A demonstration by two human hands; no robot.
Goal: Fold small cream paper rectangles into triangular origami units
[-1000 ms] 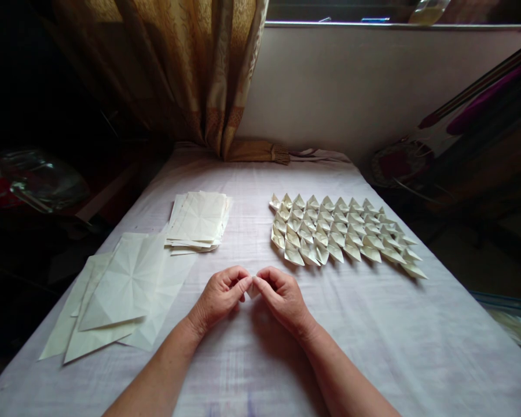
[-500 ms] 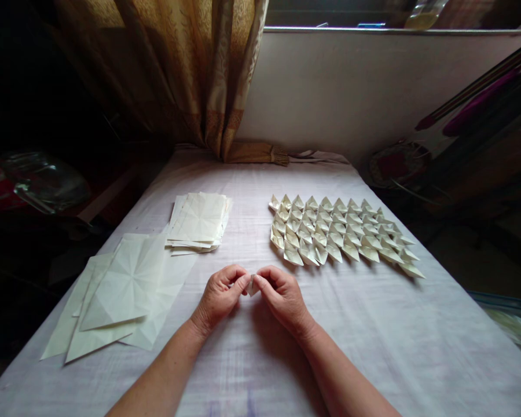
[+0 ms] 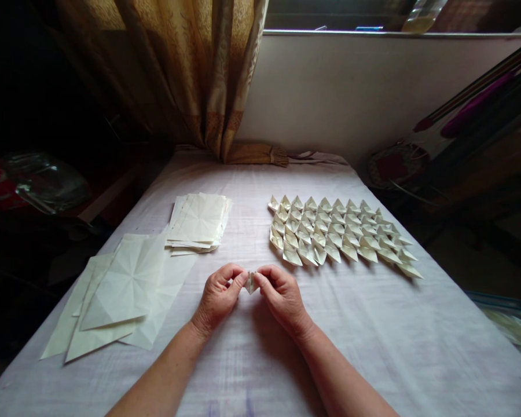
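Between my two hands is a small folded piece of paper, pale and pointed at its lower end. My left hand pinches its left side between thumb and fingers. On the other side, my right hand pinches it the same way. The fingers cover most of the paper, so its full shape is hidden. Beyond my right hand stand several folded paper boats, packed in close rows. A stack of creased square paper sheets lies beyond my left hand.
Larger loose paper sheets overlap at the left of the cloth-covered table. A gold curtain hangs down to the table's far end, by a pale wall. Dark clutter lies past both side edges.
The thumbs have drawn slightly apart, and more of the folded paper shows between them. Both hands still pinch it. The sheets and boats have stayed in place.
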